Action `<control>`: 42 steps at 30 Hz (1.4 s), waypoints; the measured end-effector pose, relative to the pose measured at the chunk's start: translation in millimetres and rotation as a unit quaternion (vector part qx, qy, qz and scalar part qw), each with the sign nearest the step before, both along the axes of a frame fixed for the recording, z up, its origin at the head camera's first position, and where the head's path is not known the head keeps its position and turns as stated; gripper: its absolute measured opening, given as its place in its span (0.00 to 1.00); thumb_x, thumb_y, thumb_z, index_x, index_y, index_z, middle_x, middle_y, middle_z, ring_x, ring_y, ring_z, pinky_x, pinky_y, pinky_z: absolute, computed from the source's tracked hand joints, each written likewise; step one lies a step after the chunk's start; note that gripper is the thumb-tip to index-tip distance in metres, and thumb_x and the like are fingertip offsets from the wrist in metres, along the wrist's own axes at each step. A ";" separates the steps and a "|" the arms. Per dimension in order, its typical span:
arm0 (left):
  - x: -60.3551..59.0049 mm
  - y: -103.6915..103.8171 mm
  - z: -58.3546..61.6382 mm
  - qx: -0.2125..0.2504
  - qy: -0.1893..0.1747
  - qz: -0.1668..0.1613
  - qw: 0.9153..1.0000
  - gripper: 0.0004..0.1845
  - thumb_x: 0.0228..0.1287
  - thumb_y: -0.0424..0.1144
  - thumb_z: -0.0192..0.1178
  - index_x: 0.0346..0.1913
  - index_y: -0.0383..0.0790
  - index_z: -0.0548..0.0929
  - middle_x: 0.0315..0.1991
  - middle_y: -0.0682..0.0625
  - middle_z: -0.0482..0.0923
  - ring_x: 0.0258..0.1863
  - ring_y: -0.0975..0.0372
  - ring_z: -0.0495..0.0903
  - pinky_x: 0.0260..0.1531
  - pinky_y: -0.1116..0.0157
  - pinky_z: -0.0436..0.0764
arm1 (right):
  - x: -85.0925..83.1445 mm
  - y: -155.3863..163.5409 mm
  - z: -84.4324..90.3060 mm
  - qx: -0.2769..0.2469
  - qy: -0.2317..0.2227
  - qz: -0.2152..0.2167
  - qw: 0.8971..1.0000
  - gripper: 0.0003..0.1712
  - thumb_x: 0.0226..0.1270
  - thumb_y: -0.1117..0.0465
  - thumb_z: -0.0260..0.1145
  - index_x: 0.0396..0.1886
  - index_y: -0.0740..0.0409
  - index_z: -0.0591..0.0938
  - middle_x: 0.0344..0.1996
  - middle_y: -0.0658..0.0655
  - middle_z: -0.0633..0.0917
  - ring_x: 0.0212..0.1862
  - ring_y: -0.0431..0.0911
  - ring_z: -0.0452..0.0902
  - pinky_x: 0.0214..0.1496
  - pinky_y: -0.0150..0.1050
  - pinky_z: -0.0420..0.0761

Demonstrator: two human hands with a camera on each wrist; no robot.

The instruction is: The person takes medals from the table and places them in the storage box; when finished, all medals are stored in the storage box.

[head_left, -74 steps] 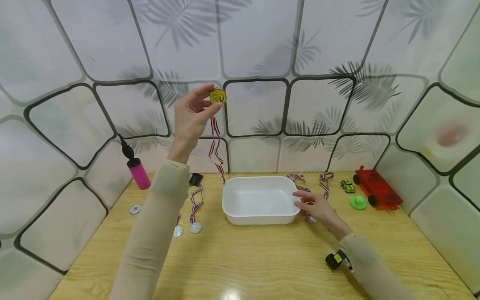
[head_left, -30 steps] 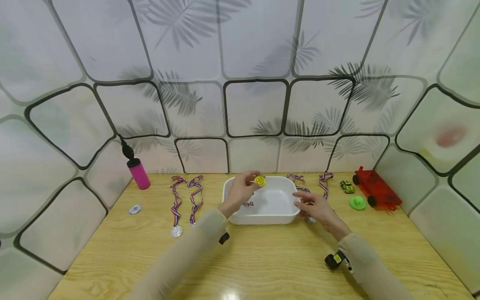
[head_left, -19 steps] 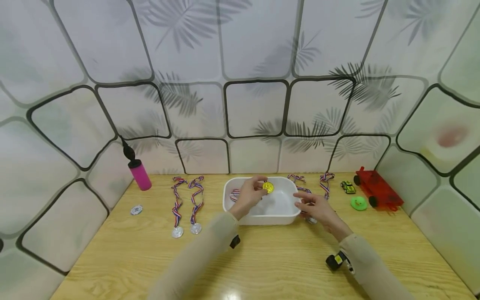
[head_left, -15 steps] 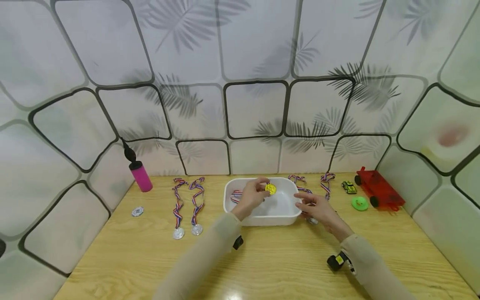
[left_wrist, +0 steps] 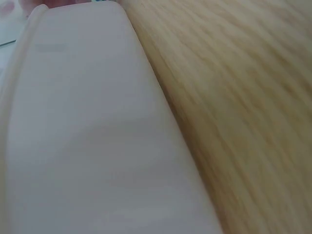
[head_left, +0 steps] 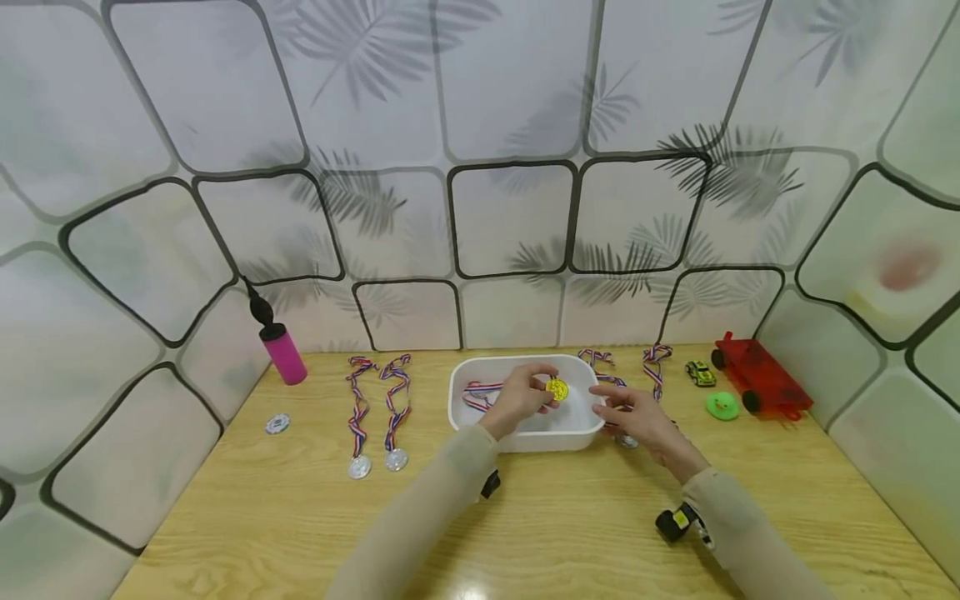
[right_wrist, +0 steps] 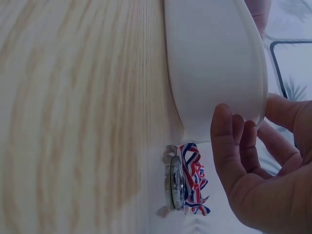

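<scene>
My left hand (head_left: 519, 400) is inside the white plastic tub (head_left: 555, 442), pinching a gold medal (head_left: 557, 389) at its edge between thumb and fingers. The medal's striped ribbon (head_left: 480, 388) lies in the left part of the tub. At the tub's right end, my right hand (head_left: 639, 420) grips the rim; the right wrist view shows its fingers (right_wrist: 223, 131) against the outer wall. Below them sits a silver medal (right_wrist: 176, 183) with a red, white and blue ribbon. The tub's outer wall (left_wrist: 92, 107) fills much of the left wrist view, which hides the left hand's hold.
Two silver medals (head_left: 359, 467) on ribbons lie left of the tub. Farther left are a patterned chip (head_left: 277, 423) and a pink pump (head_left: 283, 357). On the right are another ribbon (head_left: 657, 367), a toy car (head_left: 701, 373), a green duck (head_left: 722, 406) and a red wheeled toy (head_left: 763, 379).
My left hand has come down from high on the left into the tub with the gold medal, then shifted right. The ribbon now lies in the tub. My right hand has stayed at the rim.
</scene>
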State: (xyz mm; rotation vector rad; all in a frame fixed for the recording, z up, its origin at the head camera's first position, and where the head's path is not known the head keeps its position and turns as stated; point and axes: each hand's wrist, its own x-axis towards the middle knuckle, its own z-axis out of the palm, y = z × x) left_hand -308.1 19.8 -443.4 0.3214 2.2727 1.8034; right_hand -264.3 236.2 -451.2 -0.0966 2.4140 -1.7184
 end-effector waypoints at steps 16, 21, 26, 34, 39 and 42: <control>-6.1 15.8 -8.2 0.025 -0.021 0.014 0.999 0.16 0.57 0.18 0.57 0.48 0.27 0.81 0.30 0.38 0.84 0.21 0.60 0.80 0.25 0.66 0.84 | -1.1 1.2 0.2 -0.001 0.005 0.000 1.000 0.28 0.70 0.58 0.64 0.67 0.63 0.73 0.40 0.58 0.77 0.37 0.43 0.79 0.43 0.41 0.86; -6.2 18.8 -10.5 0.001 -0.024 0.032 0.999 0.13 0.55 0.18 0.59 0.45 0.26 0.81 0.32 0.37 0.84 0.20 0.61 0.82 0.24 0.67 0.84 | -0.9 1.6 0.3 0.003 0.005 -0.002 1.000 0.28 0.70 0.59 0.64 0.67 0.64 0.73 0.40 0.58 0.76 0.37 0.42 0.79 0.42 0.40 0.86; -5.9 21.8 -11.3 -0.089 0.012 0.028 0.996 0.10 0.52 0.21 0.64 0.39 0.30 0.84 0.30 0.44 0.82 0.18 0.66 0.78 0.22 0.73 0.79 | -0.6 1.3 0.3 0.003 0.002 -0.003 1.000 0.28 0.71 0.59 0.64 0.67 0.63 0.73 0.41 0.58 0.75 0.38 0.43 0.78 0.43 0.40 0.85; -3.3 23.0 -12.0 -0.148 0.014 0.008 0.989 0.13 0.50 0.24 0.67 0.41 0.33 0.85 0.33 0.47 0.81 0.23 0.64 0.74 0.25 0.75 0.71 | 0.1 0.5 1.6 0.009 -0.002 -0.007 1.000 0.27 0.71 0.60 0.63 0.67 0.64 0.73 0.41 0.58 0.75 0.39 0.43 0.77 0.44 0.40 0.85; -3.0 21.1 -12.3 -0.147 0.020 -0.006 0.989 0.13 0.51 0.25 0.66 0.43 0.32 0.84 0.30 0.47 0.81 0.23 0.64 0.73 0.25 0.74 0.69 | -0.2 0.4 1.8 0.007 -0.004 -0.008 1.000 0.27 0.72 0.60 0.62 0.67 0.64 0.72 0.41 0.58 0.75 0.39 0.43 0.77 0.44 0.41 0.85; -4.1 17.6 -11.9 -0.142 0.025 -0.015 0.989 0.15 0.51 0.25 0.66 0.44 0.32 0.84 0.29 0.48 0.81 0.24 0.64 0.74 0.26 0.74 0.70 | -0.1 0.6 1.5 0.004 -0.006 -0.007 1.000 0.27 0.71 0.60 0.63 0.67 0.64 0.72 0.41 0.58 0.75 0.39 0.43 0.77 0.45 0.41 0.85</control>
